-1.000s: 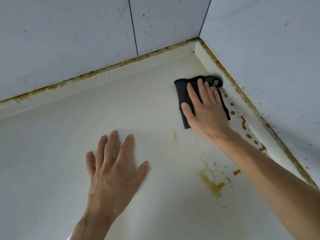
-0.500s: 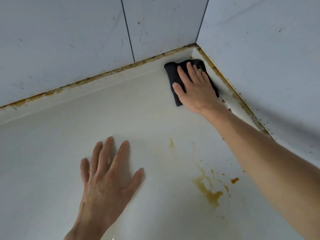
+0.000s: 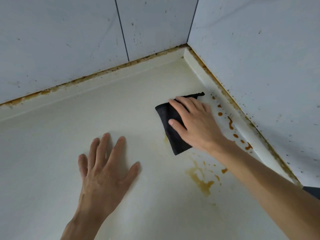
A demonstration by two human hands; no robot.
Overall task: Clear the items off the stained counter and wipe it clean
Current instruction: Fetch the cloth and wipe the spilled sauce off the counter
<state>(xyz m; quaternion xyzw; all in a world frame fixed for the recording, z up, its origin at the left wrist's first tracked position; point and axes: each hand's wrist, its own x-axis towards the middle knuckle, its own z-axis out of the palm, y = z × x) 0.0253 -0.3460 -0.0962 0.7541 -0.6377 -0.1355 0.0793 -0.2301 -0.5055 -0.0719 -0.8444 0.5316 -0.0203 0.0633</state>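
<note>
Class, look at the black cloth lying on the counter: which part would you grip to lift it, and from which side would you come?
Grip the cloth at its near end, which sticks out bare below the right hand. Come from above and pinch that end. It lies flat on the counter, so a pinch probably works better than a side approach.

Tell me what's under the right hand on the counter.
A folded black cloth lies flat under the right hand, pressed onto the pale counter. Its left side and near end show; whatever stains lie beneath the cloth are covered.
</note>
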